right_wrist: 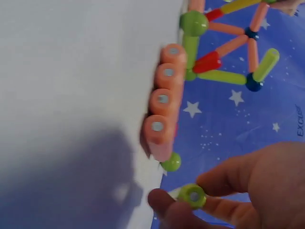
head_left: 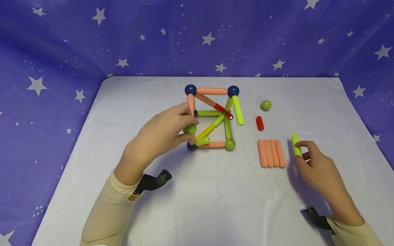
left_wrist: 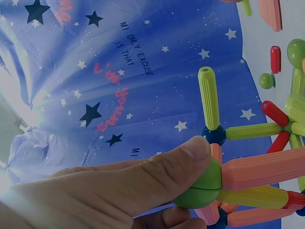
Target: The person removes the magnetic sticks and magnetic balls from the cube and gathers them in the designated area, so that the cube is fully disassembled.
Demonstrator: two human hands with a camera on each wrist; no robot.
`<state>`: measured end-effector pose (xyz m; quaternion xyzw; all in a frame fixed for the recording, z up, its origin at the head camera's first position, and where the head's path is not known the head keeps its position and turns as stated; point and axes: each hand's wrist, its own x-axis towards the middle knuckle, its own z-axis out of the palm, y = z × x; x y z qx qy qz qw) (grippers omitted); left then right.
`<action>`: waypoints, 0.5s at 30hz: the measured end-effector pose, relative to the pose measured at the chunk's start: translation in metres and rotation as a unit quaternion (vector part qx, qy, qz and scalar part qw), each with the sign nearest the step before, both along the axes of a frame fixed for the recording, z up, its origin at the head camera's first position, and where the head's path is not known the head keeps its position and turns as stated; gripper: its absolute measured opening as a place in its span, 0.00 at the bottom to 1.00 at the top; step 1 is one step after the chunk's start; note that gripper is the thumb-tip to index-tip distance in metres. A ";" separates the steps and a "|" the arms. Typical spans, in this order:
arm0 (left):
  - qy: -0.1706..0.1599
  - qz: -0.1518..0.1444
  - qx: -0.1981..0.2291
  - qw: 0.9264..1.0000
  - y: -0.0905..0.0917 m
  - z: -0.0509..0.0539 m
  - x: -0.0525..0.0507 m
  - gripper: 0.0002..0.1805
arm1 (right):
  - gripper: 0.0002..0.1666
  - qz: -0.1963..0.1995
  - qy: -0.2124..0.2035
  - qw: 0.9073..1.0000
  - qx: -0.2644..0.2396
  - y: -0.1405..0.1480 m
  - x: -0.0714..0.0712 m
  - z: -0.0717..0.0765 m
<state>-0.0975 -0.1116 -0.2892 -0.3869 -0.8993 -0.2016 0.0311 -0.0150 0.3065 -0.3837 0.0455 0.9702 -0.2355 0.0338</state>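
Note:
A frame of coloured rods and balls stands mid-table, with navy balls (head_left: 233, 91) at its upper corners. My left hand (head_left: 160, 133) pinches a green ball (head_left: 189, 129) at the frame's left side; in the left wrist view the thumb lies on that green ball (left_wrist: 202, 186), which joins an orange rod (left_wrist: 262, 168). On the right, my right hand (head_left: 321, 171) holds a lime rod (head_left: 296, 145) between thumb and fingers. The right wrist view shows this rod (right_wrist: 193, 196) end-on in the right hand (right_wrist: 257, 186). Another lime rod (head_left: 238, 110) slants from the upper right navy ball.
Several orange rods (head_left: 271, 153) lie side by side between the frame and my right hand. Behind them are a short red rod (head_left: 260, 123) and a loose green ball (head_left: 266, 105). A purple star-patterned cloth (head_left: 184, 41) rises behind the white table (head_left: 197, 205).

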 end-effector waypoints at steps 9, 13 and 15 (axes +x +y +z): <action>0.003 0.001 0.004 1.000 -0.003 -0.001 0.000 0.21 | 0.28 0.042 -0.054 0.997 0.036 -0.007 -0.008 -0.005; 0.003 -0.002 0.000 1.000 -0.002 -0.001 0.000 0.21 | 0.25 0.043 -0.047 0.997 0.042 -0.008 -0.011 -0.004; 0.002 -0.003 -0.004 1.000 -0.002 0.000 -0.001 0.21 | 0.24 0.044 -0.028 0.997 0.048 -0.011 -0.014 0.000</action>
